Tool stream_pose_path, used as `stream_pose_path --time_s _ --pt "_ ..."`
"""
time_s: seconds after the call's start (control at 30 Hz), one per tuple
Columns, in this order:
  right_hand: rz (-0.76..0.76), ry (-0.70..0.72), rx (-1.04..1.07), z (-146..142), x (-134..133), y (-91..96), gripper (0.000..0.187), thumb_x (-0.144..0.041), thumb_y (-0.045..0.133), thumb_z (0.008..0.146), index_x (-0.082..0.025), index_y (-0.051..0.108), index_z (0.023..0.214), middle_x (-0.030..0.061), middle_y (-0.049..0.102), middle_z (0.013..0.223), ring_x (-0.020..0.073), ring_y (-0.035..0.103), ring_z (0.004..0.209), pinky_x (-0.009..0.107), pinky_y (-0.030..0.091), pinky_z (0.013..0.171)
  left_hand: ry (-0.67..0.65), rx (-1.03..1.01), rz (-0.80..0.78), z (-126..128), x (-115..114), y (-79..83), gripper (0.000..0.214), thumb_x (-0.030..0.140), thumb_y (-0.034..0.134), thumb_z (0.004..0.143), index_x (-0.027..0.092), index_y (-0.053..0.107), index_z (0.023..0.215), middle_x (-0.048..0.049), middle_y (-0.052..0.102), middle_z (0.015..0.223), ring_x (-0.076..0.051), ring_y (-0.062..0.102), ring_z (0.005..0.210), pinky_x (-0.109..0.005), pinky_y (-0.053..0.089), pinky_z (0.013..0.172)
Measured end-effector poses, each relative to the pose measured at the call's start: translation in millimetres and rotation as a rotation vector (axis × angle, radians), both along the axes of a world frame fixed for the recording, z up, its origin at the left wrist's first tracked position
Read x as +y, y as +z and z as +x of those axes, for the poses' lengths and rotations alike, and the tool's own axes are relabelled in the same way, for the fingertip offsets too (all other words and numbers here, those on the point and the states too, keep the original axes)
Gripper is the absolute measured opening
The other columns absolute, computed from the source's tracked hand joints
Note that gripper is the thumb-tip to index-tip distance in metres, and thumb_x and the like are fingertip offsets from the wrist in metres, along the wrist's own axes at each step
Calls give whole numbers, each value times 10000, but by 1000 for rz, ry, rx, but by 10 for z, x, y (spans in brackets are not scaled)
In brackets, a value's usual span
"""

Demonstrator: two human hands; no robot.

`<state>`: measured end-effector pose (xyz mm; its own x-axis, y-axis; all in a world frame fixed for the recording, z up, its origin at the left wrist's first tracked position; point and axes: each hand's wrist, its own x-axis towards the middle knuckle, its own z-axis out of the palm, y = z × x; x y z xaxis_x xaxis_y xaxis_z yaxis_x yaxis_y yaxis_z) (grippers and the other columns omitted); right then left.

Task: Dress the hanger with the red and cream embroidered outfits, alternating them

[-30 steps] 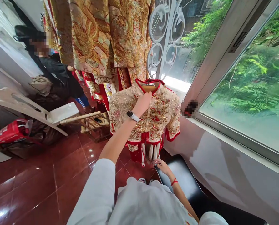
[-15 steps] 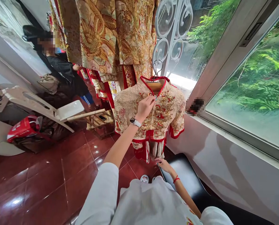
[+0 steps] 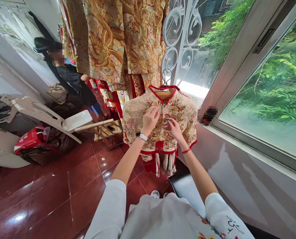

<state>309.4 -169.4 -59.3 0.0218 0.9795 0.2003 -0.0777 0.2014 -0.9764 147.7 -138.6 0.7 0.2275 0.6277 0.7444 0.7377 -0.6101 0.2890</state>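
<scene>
A cream jacket (image 3: 181,114) with gold and red embroidery and red trim hangs on a hanger (image 3: 166,94) before me. A zipper runs down its front, up towards the collar. My left hand (image 3: 151,120) lies against the jacket's front, left of the zipper, with loosely bent fingers apart. On the other side of the zipper, my right hand (image 3: 173,128) is at the embroidery, its fingers partly spread. Neither hand visibly grips the cloth. Beneath the jacket hangs a pale, red-edged skirt (image 3: 171,163).
Gold embroidered garments (image 3: 104,43) hang behind the jacket. On the right are a window (image 3: 267,109) and a black seat (image 3: 185,189). To the left stand a bamboo stool (image 3: 105,127), a white chair (image 3: 77,120), a red bag (image 3: 30,139) and a person in black (image 3: 72,79).
My left hand has let go near the collar and moved slightly down and left. My right hand has risen from beside the skirt to the jacket's front.
</scene>
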Motion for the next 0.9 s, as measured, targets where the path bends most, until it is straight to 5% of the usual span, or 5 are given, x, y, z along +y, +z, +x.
stream_pose_path --time_s 0.17,0.37,0.57,0.77,0.9 --pt "40 -130 -96 -219 435 482 403 -598 550 898 -196 528 901 49 641 785 162 623 658 294 501 620 -29 259 22 32 67 389 410 111 431 976 207 595 1339 -133 565 1418 -299 500 1330 -495 443 1121" --pt "262 -486 -520 -270 509 550 297 -493 578 908 -206 526 854 116 650 898 230 585 818 392 470 812 29 406 -27 133 141 541 305 100 418 968 144 664 1143 -178 601 1247 -347 513 1247 -537 443 1069" --pt "317 -400 -516 -196 505 538 289 -465 571 910 -205 530 792 72 636 805 179 535 694 345 454 733 10 420 -33 116 197 563 275 139 424 988 151 678 1092 -171 614 1167 -342 526 1188 -540 464 1015" --pt "71 30 -246 -45 556 636 449 -563 603 872 -219 441 634 -48 436 529 94 393 462 253 322 493 -8 406 -39 94 211 605 232 160 470 993 156 692 1057 -130 630 1143 -301 538 1155 -483 474 1030" --pt "65 115 -202 -3 549 524 468 -551 640 825 -214 438 571 -54 407 495 83 344 467 246 274 474 -31 339 -64 82 218 590 240 189 462 1009 156 697 1037 -114 643 1113 -275 553 1141 -443 490 1025"
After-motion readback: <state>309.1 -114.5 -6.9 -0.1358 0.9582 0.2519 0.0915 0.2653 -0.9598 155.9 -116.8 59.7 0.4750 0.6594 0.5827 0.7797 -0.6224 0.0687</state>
